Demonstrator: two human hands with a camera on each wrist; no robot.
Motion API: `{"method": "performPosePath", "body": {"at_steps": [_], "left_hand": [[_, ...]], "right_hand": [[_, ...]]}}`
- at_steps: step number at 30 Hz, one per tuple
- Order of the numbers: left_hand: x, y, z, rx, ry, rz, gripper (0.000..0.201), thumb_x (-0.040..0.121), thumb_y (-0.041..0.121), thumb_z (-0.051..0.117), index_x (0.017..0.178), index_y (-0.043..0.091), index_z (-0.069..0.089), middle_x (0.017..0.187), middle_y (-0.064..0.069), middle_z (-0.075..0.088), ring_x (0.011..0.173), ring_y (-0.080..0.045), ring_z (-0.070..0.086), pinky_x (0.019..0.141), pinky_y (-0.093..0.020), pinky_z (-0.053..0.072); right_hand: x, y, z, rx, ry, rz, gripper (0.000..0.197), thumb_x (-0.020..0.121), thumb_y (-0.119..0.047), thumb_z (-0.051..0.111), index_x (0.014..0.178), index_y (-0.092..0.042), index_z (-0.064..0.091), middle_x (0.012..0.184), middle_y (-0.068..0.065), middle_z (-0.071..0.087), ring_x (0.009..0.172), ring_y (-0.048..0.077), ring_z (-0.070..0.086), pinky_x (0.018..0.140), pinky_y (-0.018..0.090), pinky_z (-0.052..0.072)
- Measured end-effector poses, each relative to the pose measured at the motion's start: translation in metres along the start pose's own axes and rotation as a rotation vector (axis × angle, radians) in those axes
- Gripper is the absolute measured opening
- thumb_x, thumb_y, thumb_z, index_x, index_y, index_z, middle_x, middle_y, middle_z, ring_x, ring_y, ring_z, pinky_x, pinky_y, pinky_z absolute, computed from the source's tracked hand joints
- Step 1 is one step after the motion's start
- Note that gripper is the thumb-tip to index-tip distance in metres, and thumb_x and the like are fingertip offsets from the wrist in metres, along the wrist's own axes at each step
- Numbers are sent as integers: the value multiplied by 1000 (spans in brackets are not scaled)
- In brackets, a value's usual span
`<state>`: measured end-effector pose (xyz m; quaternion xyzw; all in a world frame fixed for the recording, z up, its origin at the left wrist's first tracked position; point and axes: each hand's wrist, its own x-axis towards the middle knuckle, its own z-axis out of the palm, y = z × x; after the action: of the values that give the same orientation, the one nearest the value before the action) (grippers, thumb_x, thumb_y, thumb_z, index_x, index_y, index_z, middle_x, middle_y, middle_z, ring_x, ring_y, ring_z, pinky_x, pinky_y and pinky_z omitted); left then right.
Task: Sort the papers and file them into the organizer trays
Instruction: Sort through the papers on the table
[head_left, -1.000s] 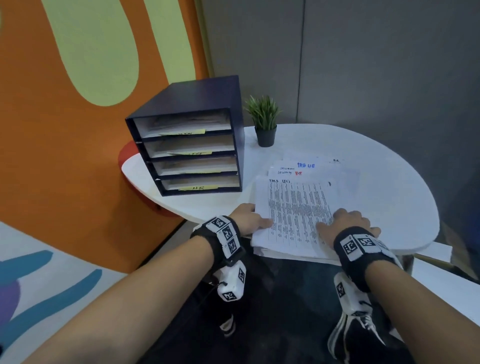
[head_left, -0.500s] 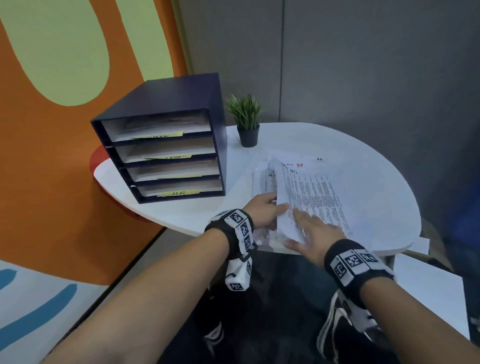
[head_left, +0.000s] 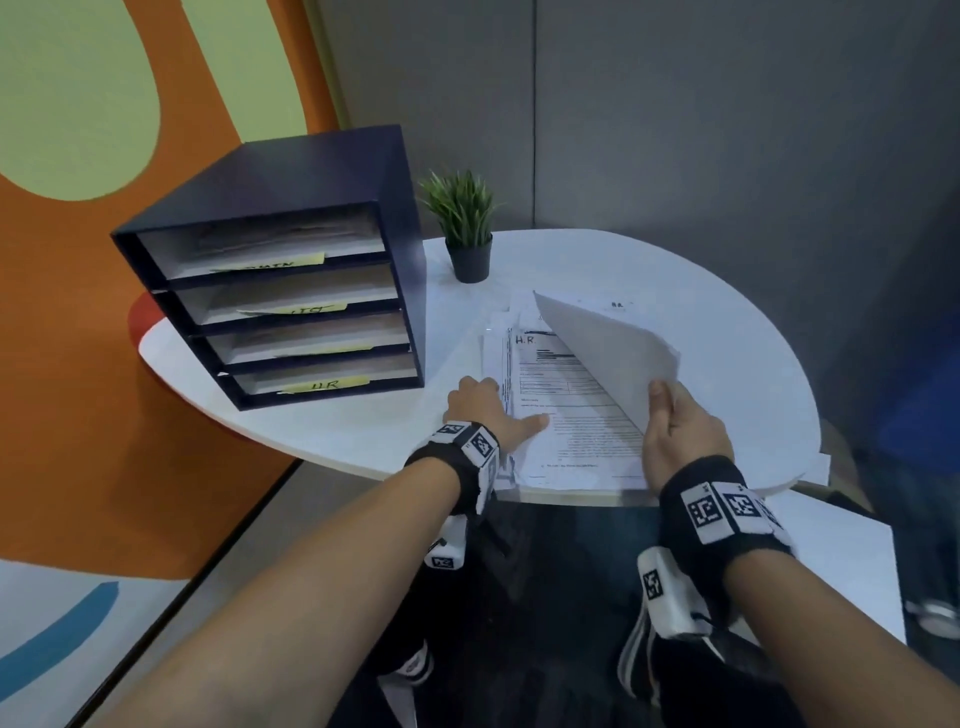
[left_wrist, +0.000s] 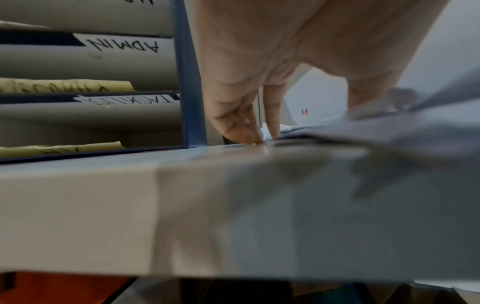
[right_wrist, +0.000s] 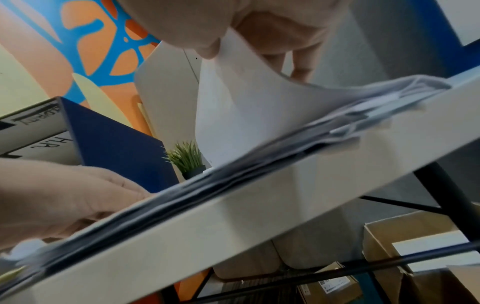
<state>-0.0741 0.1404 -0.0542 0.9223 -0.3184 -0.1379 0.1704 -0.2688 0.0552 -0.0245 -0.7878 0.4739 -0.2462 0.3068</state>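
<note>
A stack of printed papers (head_left: 566, 410) lies at the near edge of the white table (head_left: 727, 332); its top page is marked "H.R.". My right hand (head_left: 675, 421) pinches a lifted white sheet (head_left: 608, 353) by its near edge, thumb on top, and the sheet (right_wrist: 246, 107) curls up to the right. My left hand (head_left: 488, 410) rests on the stack's left side with fingers straight; its fingertips (left_wrist: 249, 135) press the papers' edge. The dark blue organizer (head_left: 291, 270) stands at the left with stacked trays holding papers and yellow labels.
A small potted plant (head_left: 465, 228) stands behind the organizer's right corner. An orange and green wall is at the left, a grey wall behind. Cardboard boxes (right_wrist: 415, 257) sit on the floor under the table's black legs. More white paper (head_left: 831, 561) lies low at the right.
My right hand has taken hold of the top sheet and peeled it up and to the right, uncovering the "H.R." page. The left hand stayed on the stack's left edge.
</note>
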Motion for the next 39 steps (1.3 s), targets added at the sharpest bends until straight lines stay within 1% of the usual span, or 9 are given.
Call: {"method": "performPosePath", "body": {"at_steps": [10,12,15,17,20,27,31,35,39], "left_hand": [[2,10,-10,26,-22,-124,31,80,30,70,101,9,62,112,-8,62,102,-27,60,84,-36,55],[2,10,-13,-29,-45,-128,18,84,13,64,99,7,57,108,-12,62,94,-28,63,74,-32,53],[1,7,-18,-100,-66,-168,42,82,8,63,122,1,52,120,-19,61,108,-30,62,78,-35,52],[-1,7,-22,-130,-92,-171,21,82,9,59,99,-2,62,109,-25,62,102,-25,64,70,-33,54],[-3,2,-23,-169,-151,-192,18,83,21,57,76,4,60,73,-15,63,69,-22,63,51,-23,43],[-7,16,-37,-564,34,-57,16,82,5,51,72,14,60,69,-8,60,57,-20,49,49,-22,39],[-16,34,-51,-953,-116,-28,20,82,-4,64,91,12,55,64,-7,53,44,-14,39,41,-19,33],[-13,40,-52,-1163,-154,-30,20,90,9,62,107,13,53,73,-4,56,49,-13,42,43,-21,35],[-9,26,-28,-805,-27,-70,27,93,15,50,120,13,53,98,-6,65,71,-19,59,64,-32,53]], "right_hand": [[-7,-1,6,-157,-168,24,54,99,-52,25,116,-11,58,84,6,57,79,28,53,72,30,41],[-12,1,12,-269,-288,-157,50,96,-54,37,131,-21,51,111,2,65,101,27,60,89,33,46],[-17,12,26,-518,-484,-440,62,89,-59,46,145,-39,30,153,-7,33,141,17,30,113,45,23],[-18,16,32,-618,-527,-505,64,89,-62,42,147,-43,22,160,-6,15,147,18,13,115,47,15],[-16,19,36,-669,-505,-562,61,93,-59,37,148,-43,18,161,-8,11,148,18,10,115,45,15],[-17,15,35,-495,-356,-540,82,80,-75,27,151,-34,17,160,-7,16,146,16,18,113,44,21],[-16,3,32,-358,-277,-531,62,96,-52,35,151,-29,20,156,-7,27,139,13,33,108,36,32],[-18,-9,21,-226,-251,-413,60,98,-28,42,152,-32,17,148,-3,43,121,24,55,100,32,44],[-17,-11,18,-323,-290,-316,63,98,-25,39,152,-38,9,139,0,52,103,30,60,90,31,46]]}}
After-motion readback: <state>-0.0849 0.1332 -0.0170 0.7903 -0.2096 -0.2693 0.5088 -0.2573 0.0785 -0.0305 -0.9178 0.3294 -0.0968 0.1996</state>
